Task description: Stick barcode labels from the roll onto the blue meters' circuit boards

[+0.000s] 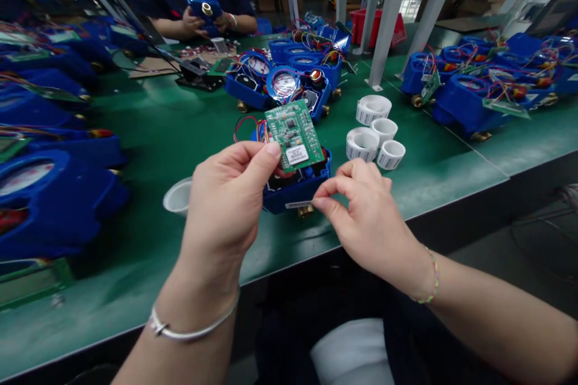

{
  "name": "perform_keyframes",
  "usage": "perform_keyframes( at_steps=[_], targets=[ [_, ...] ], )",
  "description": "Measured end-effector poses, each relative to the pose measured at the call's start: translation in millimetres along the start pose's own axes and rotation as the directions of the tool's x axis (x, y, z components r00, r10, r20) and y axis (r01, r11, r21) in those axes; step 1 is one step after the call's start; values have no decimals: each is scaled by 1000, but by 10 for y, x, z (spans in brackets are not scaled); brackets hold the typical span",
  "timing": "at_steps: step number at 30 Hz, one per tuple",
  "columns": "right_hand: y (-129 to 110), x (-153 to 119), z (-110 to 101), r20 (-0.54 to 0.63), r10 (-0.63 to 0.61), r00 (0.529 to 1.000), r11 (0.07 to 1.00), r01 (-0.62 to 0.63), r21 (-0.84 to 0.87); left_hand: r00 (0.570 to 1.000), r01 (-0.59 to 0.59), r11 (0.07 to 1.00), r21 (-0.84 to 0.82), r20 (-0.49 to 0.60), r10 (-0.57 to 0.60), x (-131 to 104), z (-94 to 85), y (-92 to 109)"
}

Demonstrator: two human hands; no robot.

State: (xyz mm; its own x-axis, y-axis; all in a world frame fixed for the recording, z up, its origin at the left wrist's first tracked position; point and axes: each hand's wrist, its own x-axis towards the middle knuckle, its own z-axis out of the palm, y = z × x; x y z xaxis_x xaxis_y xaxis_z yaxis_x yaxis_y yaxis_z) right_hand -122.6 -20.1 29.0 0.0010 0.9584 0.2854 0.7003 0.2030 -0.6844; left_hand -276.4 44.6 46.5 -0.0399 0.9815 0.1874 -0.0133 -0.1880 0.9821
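Between thumb and fingers, my left hand [230,192] grips a green circuit board [295,132] by its lower left edge, tilted up toward me. A white printed label sits on the board's lower part. My right hand [361,210] pinches the right end of a narrow barcode sticker [298,205] at its fingertips. Behind the sticker lies an opened blue meter housing [293,195] with a brass fitting [306,211] at its front. The board and my left hand hide much of its inside. Coloured wires rise at the housing's left.
Rolls of barcode labels [362,144] stand right of the housing. A white roll [178,195] is left of my left hand. Blue meters [284,81] with loose wires crowd the green bench [149,120] on both sides. Across it, a person [194,18] holds a blue meter.
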Motion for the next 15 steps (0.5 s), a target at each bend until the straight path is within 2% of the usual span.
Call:
perform_keyframes(
  at_steps=[8,15],
  targets=[
    [-30,11,53,-26,-18,999,996,15,-92,1000,-15,999,-29,9,16,3,17,-24],
    [-37,50,63,-38,2,999,994,-6,-107,999,-30,999,-45,20,31,6,8,-39]
  ],
)
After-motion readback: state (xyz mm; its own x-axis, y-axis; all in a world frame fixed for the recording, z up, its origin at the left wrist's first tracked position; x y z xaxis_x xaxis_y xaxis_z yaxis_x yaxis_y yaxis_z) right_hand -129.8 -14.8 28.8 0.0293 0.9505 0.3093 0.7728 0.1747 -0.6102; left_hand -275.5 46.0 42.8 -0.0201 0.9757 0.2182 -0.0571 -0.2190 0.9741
